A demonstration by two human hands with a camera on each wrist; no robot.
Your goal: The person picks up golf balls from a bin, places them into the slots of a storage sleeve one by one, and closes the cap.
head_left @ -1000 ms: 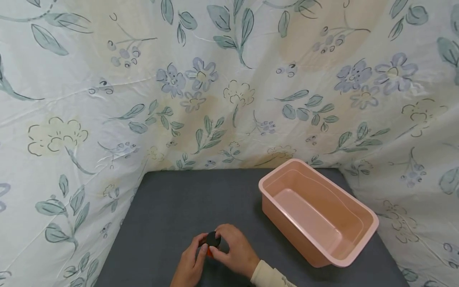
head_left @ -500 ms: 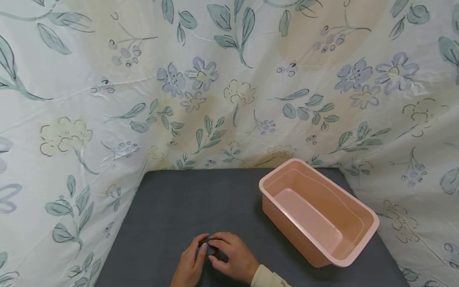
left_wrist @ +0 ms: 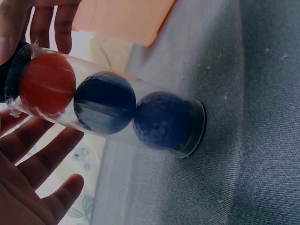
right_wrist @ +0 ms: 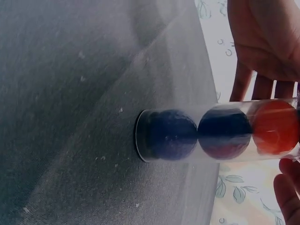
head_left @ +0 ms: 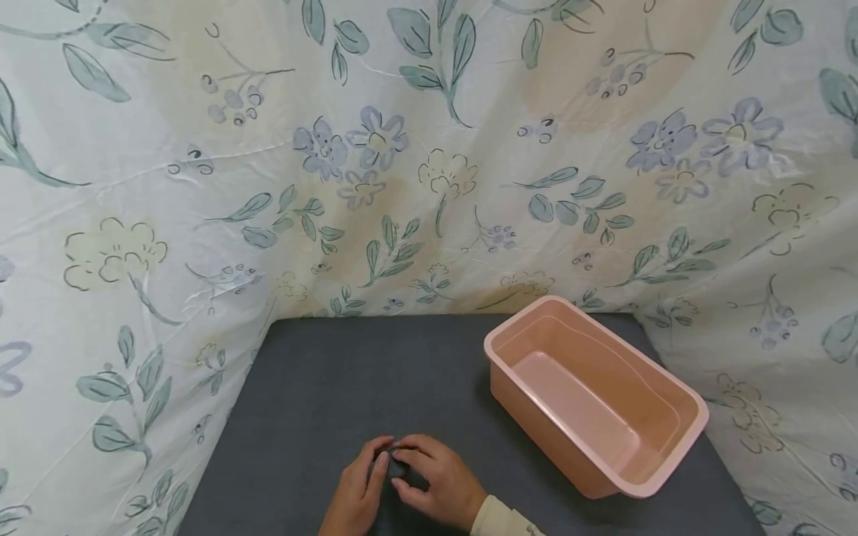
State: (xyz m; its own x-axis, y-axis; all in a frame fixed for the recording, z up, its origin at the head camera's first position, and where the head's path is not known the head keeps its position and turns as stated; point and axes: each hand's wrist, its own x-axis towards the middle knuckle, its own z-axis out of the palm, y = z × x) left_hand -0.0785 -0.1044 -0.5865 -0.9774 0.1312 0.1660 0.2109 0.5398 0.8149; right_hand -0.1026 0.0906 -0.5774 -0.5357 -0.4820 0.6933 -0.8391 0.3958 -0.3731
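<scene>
A clear plastic tube [left_wrist: 105, 101] stands upright on the dark table. Stacked inside are a red-orange ball [right_wrist: 275, 127] on top, a dark navy ball [left_wrist: 105, 102] in the middle and a bumpy blue ball [right_wrist: 172, 134] at the bottom. A black lid [head_left: 397, 467] covers the tube's top in the head view. My left hand [head_left: 358, 487] holds the tube near its upper end, thumb and index finger on either side. From the right, my right hand [head_left: 439, 480] pinches the lid with thumb and fingers. The tube's body is hidden beneath both hands in the head view.
A pink rectangular bin [head_left: 532, 413] stands on the right side of the dark table [head_left: 348, 372]. Nothing shows inside it. Floral cloth [head_left: 442, 171] hangs behind the table and along both sides.
A second ago the black lid was tilted up in the right hand, with the orange ball showing beneath. The right hand has since brought it down onto the tube's top; the left hand has barely moved.
</scene>
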